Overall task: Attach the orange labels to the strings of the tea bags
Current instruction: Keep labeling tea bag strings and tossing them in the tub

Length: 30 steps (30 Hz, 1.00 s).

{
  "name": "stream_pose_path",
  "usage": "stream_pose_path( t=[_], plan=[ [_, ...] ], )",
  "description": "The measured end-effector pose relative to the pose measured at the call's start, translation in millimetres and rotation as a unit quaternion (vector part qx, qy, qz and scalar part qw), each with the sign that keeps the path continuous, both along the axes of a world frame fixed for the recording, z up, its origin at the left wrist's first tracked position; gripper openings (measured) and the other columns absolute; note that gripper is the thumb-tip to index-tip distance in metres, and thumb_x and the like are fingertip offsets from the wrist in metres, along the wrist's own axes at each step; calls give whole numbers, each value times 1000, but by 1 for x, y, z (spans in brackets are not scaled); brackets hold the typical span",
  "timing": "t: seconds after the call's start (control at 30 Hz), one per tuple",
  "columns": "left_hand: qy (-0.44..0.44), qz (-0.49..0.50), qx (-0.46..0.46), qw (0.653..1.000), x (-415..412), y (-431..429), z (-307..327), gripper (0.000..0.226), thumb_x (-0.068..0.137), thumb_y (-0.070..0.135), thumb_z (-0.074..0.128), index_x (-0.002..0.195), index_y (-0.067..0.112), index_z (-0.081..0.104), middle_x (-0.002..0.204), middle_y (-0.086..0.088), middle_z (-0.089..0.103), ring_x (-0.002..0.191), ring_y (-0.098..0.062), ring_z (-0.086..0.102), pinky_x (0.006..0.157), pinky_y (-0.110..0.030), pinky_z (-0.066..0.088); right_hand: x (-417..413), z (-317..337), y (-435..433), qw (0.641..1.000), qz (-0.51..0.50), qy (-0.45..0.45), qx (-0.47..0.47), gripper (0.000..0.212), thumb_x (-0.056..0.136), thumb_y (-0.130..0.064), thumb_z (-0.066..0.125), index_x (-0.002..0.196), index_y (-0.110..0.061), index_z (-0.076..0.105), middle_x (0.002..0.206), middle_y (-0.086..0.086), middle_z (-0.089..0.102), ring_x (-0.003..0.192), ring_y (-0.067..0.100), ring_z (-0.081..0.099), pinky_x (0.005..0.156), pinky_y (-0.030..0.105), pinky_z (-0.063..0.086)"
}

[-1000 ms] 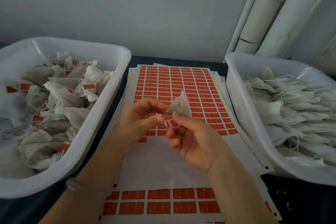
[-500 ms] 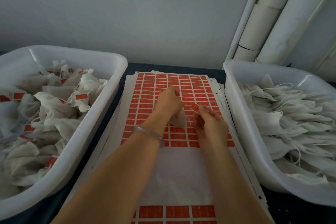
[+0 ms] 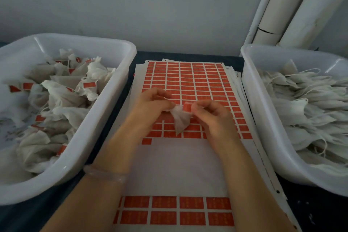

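At far left, found a white tub (image 3: 116, 88) of labelled tea bags (image 3: 62, 96). At centre, above the label sheet (image 3: 188, 81), noted left hand (image 3: 150, 105) pinching one tea bag (image 3: 180, 120) by its top, right hand (image 3: 212, 117) pinching an orange label (image 3: 187, 107) just beside that top. At right, recorded a second tub (image 3: 252, 100) of unlabelled bags (image 3: 305, 103).

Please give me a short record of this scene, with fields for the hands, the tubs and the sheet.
Left hand: pinches top of white mesh tea bag
Right hand: pinches orange paper label beside the bag's top
Sheet: white backing sheet of orange labels, below hands, partly peeled
Left tub: white plastic, holds labelled tea bags
Right tub: white plastic, holds unlabelled tea bags
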<state>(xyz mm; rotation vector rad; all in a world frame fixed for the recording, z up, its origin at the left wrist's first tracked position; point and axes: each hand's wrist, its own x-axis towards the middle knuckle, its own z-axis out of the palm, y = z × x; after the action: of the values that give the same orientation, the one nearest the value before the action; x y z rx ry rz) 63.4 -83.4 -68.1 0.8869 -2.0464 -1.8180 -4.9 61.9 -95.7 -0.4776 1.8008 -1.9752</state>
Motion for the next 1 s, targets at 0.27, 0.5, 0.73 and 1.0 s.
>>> stream_pose_path(
  t=[0.27, 0.5, 0.73, 1.0],
  plan=[
    [121, 33, 196, 973, 8, 7, -26, 16, 85, 2, 63, 94, 14, 59, 99, -11, 70, 81, -22, 72, 64, -29, 57, 8, 3, -1, 979, 115, 145, 86, 18, 79, -11, 74, 77, -28, 69, 77, -14, 71, 74, 5, 68, 65, 15, 54],
    [68, -19, 139, 988, 12, 0, -25, 15, 82, 21, 69, 96, 18, 65, 94, -3, 72, 83, -19, 71, 70, -30, 56, 2, 9, 11, 977, 120, 158, 81, 15, 79, -9, 73, 76, -24, 68, 71, -11, 70, 67, 5, 67, 58, 14, 51],
    [-7, -113, -20, 993, 15, 6, -24, 7, 80, 30, 71, 84, 25, 74, 80, 7, 72, 75, -8, 69, 75, -32, 55, 3, 11, 13, 965, 150, 204, 68, 20, 79, -5, 72, 76, -24, 68, 70, -11, 70, 69, 12, 67, 67, 24, 56],
    [146, 19, 142, 979, 13, 22, -20, 5, 82, 17, 68, 80, 16, 73, 87, -2, 73, 87, -22, 70, 77, -38, 57, 4, 11, 12, 961, 184, 193, 74, 21, 77, -3, 73, 75, -23, 69, 72, -8, 71, 69, 13, 69, 65, 21, 56]
  ],
)
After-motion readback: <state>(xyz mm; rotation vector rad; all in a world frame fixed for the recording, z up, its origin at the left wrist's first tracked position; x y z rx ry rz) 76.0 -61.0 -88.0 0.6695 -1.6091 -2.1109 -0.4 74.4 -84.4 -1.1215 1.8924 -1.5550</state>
